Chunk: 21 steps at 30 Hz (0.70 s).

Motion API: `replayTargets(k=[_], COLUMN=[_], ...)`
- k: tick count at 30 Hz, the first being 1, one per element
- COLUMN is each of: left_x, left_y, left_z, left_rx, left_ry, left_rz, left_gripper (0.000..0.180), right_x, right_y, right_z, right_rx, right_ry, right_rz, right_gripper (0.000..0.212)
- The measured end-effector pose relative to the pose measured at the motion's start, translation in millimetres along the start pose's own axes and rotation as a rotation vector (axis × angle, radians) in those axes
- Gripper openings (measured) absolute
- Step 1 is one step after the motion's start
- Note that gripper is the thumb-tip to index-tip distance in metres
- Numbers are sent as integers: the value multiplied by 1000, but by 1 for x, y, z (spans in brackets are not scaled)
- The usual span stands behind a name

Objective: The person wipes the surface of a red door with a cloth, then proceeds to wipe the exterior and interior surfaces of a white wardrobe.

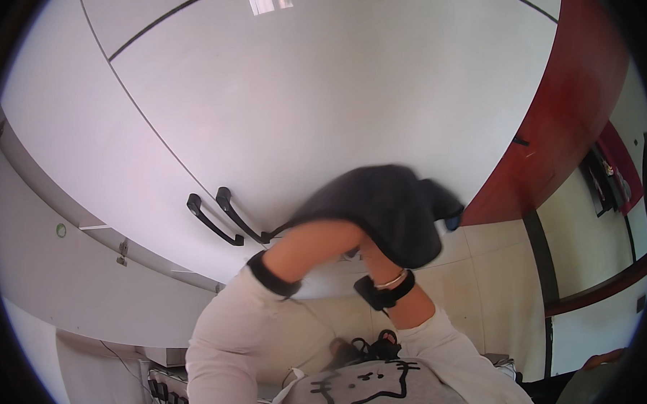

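A dark navy or black cloth [381,199], likely a garment, is up in front of me against the white cabinet door, its outline blurred by motion. My left hand [343,236] runs into it from the left, and its fingers are hidden under the fabric. From below, my right hand [374,257] also goes in under the cloth, its fingers covered. The cloth lies over both hands and hangs lower on the right. A small blue patch [451,224] shows at its right edge. Black bands sit at both my wrists.
Tall white cabinet doors [319,94] with two black handles [241,216] stand directly ahead. At the left, a hinged door panel [74,278] stands open. A red wooden panel [552,141] rises on the right, above the pale tiled floor [479,289]. A person's hand [605,358] shows at lower right.
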State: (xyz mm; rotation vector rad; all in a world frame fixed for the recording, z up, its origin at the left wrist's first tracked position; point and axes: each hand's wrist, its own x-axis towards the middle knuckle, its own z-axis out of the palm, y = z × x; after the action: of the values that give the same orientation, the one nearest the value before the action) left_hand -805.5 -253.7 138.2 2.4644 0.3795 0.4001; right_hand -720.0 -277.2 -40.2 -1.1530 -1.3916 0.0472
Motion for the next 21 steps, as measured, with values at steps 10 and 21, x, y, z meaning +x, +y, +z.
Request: replayTargets(k=[10, 21], left_x=[-38, -56], left_y=[-65, -59], left_z=[37, 37], left_rx=[-28, -482], left_ry=[127, 55], left_rz=[-209, -420], left_gripper=[30, 35], right_x=[-17, -45], right_y=[-1, 15], right_z=[6, 18], right_rx=[102, 15], right_ry=[7, -111], right_rz=[25, 80], right_gripper=[31, 32])
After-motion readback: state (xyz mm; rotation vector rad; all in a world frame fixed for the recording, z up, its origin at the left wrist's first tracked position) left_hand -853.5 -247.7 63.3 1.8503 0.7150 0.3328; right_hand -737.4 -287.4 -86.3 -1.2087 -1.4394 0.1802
